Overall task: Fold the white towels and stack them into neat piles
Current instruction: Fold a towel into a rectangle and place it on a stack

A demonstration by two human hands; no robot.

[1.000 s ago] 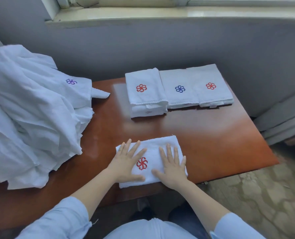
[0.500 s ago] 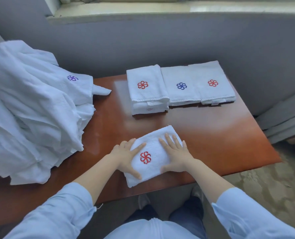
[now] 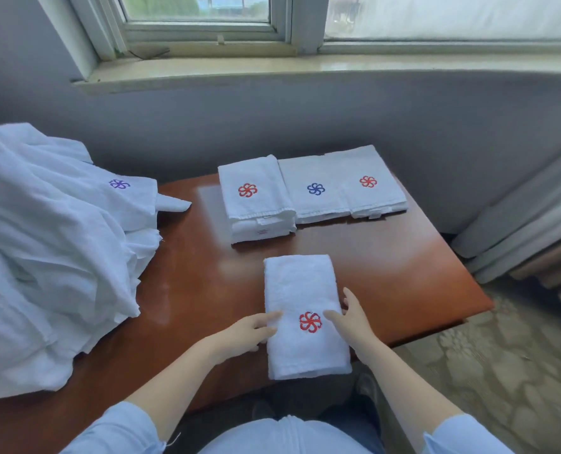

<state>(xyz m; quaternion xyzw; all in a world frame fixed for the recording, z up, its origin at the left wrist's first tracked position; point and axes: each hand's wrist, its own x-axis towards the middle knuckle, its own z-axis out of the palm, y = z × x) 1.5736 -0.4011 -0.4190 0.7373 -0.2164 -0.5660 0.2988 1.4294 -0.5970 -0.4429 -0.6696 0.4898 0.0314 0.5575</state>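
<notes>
The left hand and right hand hold the long sides of a folded towel overhanging the near edge of the counter.

A folded towel, white with a red pinwheel emblem, is laid lengthwise at the near edge of the table, its near end hanging just past that edge. Three piles of folded white towels are lined up along the far edge, touching side by side. The left pile, the thickest, is marked in red, the middle pile in blue and the right pile in red. A crumpled heap of unfolded towels, one showing a purple emblem, is spread over the table's left end.
</notes>
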